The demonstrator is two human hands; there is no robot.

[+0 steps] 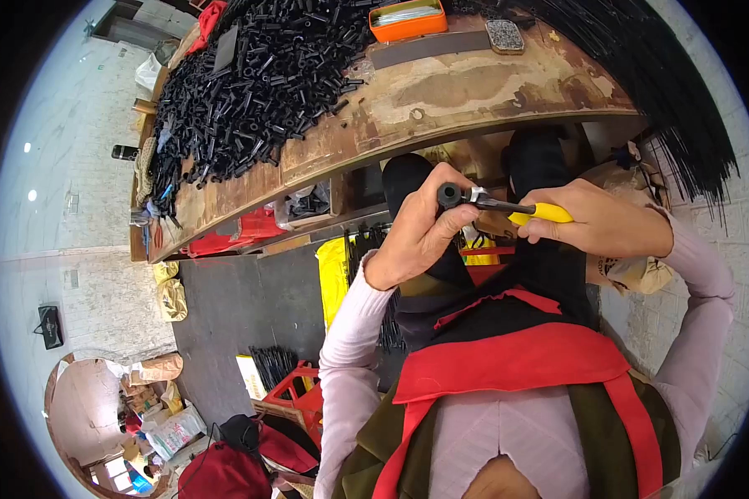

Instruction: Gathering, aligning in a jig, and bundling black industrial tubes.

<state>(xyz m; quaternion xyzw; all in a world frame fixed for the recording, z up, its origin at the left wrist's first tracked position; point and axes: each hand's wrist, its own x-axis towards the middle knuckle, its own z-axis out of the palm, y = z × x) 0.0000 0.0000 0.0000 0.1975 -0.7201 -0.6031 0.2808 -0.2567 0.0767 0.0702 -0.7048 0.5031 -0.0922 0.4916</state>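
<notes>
My left hand [420, 229] is closed round a short black tubular part [449, 195], its round open end facing up. A small shiny metal piece [475, 195] shows at the tube's side, next to my left fingertips. My right hand [603, 218] grips a pair of yellow-handled pliers [549, 214], whose dark jaws point left and meet the metal piece. Whether the jaws are clamped on it is too small to tell. Both hands are above my lap, just off the bench's near edge.
A worn wooden bench [449, 87] runs across the front. On it lie a big heap of black tubular parts [258, 91], an orange box [408, 20] of thin pieces and a grey speckled block [505, 37]. Long black rods [674, 91] hang over its right end. A red crate [304, 391] stands behind left.
</notes>
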